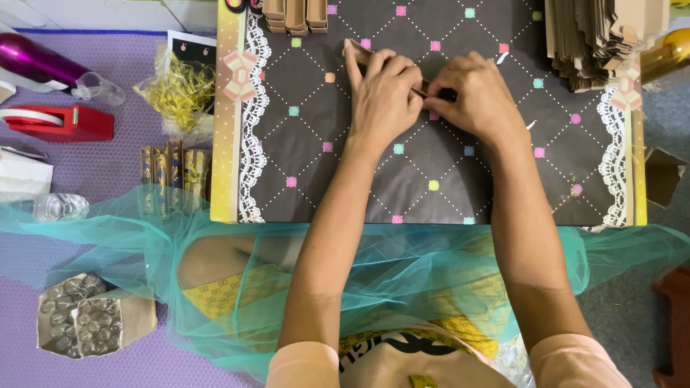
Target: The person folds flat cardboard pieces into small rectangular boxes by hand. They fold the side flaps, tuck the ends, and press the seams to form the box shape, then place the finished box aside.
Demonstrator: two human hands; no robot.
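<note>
Cardboard strip is being folded: left hand and right hand are both pinching it on the desk; pressing the crease seems next.

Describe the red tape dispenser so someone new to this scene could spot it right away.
Start at the purple mat left of the dark patterned board. Near its upper left edge lies the tape dispenser, below a shiny magenta bottle. It alone there is bright red, holding a white roll.
</note>
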